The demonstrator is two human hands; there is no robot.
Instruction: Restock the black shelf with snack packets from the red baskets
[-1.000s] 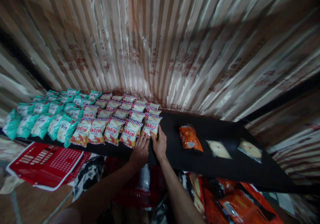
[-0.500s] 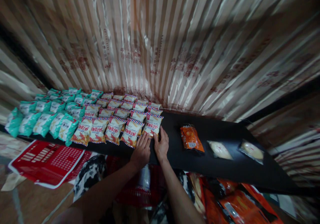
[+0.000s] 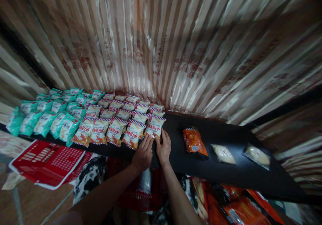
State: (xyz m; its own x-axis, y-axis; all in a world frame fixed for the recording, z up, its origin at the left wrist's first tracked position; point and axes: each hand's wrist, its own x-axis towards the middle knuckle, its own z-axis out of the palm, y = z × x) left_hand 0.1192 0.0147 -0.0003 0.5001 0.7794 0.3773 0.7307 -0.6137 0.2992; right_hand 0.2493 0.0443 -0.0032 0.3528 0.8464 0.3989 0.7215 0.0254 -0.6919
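Both hands side by side, palms down

The left hand (image 3: pixel 143 153) and right hand (image 3: pixel 163 148) lie flat and nearly touching, fingers stretched forward and slightly spread, nothing gripped. Both bare forearms reach up from the lower edge of the view, the left angling in from the left and the right running straighter.

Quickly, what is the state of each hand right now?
Left hand: open, flat, fingertips at the lower edge of the snack packet.
Right hand: open, flat, fingertips touching the same packet.
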